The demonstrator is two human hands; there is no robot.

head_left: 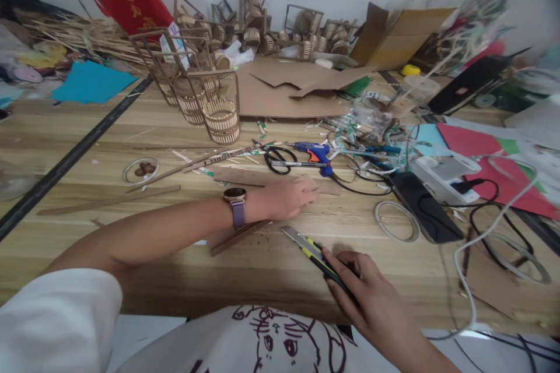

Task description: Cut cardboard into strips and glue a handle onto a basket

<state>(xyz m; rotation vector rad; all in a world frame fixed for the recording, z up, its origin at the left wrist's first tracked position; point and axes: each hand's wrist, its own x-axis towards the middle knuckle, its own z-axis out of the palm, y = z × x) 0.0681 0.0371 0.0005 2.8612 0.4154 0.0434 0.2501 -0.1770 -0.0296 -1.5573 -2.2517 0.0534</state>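
My right hand point(365, 291) is wrapped round a black and yellow utility knife point(321, 262). Its blade is out and points up and left, just above the wooden table. My left hand point(291, 198), with a watch at the wrist, reaches across to the middle of the table. Its fingers are curled together on a small piece of cardboard point(310, 183), mostly covered by the hand. Behind that hand lies a long cardboard strip point(238, 177). Another cardboard piece point(236, 237) is partly hidden under my left wrist.
A blue glue gun point(312, 148) and black-handled scissors point(280, 160) lie beyond my left hand. Small slatted baskets point(221, 122) stand at the back left, near cardboard sheets point(280, 90). To the right are a phone point(424, 207), a tape ring point(396, 221) and loose cables.
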